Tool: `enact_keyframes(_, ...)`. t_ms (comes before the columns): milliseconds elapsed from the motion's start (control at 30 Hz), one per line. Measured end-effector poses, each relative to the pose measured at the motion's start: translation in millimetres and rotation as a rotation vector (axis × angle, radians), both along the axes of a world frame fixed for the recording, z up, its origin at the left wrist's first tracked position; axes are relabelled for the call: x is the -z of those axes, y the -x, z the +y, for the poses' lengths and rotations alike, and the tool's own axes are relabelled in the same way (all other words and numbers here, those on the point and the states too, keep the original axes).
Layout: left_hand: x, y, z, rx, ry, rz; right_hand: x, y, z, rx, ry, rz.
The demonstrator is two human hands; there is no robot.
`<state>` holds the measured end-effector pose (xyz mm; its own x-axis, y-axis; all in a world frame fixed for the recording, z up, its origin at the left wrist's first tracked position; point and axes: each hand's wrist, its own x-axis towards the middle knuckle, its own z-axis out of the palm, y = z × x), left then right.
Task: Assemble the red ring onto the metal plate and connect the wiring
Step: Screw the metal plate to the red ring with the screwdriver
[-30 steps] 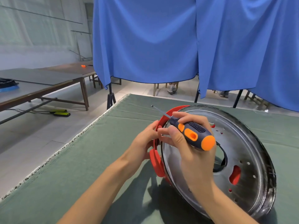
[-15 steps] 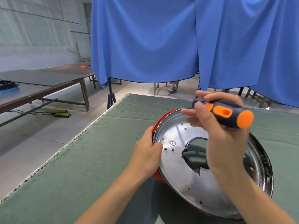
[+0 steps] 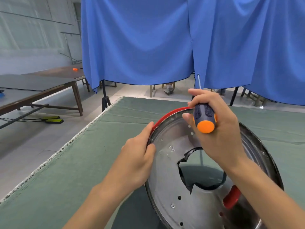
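Note:
A round metal plate with a jagged centre hole lies on the green cloth, its shiny face up. The red ring sits under it and shows along the far left rim and through a slot at lower right. My left hand grips the plate's left edge together with the ring. My right hand holds a screwdriver with a dark blue and orange handle above the plate, its shaft pointing up and away. Two screws sit in the plate near the hole. No wiring is visible.
The green-covered table has its left edge running diagonally toward me. Blue curtains hang behind the table. Dark tables stand at the left, with a black and yellow device on the floor.
The plate with the ring went from standing on edge to lying nearly flat. My right hand swung the screwdriver from pointing left to pointing up and away. My left hand stayed on the left rim.

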<state>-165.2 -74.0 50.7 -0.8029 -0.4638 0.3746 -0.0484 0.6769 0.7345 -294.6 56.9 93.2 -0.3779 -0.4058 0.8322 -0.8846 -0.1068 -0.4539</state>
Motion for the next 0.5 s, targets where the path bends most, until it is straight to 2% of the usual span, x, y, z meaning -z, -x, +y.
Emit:
enact_keyframes(133, 1.2, -0.6, -5.6, 0.040, -0.056, -0.027, 3.1, 4.8, -7.3, 0.047, -0.113, 0.056)
enact_keyframes(300, -1.5, 0.1, -4.3, 0.019, -0.162, 0.098, 4.1, 5.0, -24.7, 0.100, -0.213, 0.107)
enact_keyframes(500, -9.6, -5.4, -15.3, 0.232, -0.314, 0.102, -0.6, 6.1, -34.1, 0.080, -0.255, 0.126)
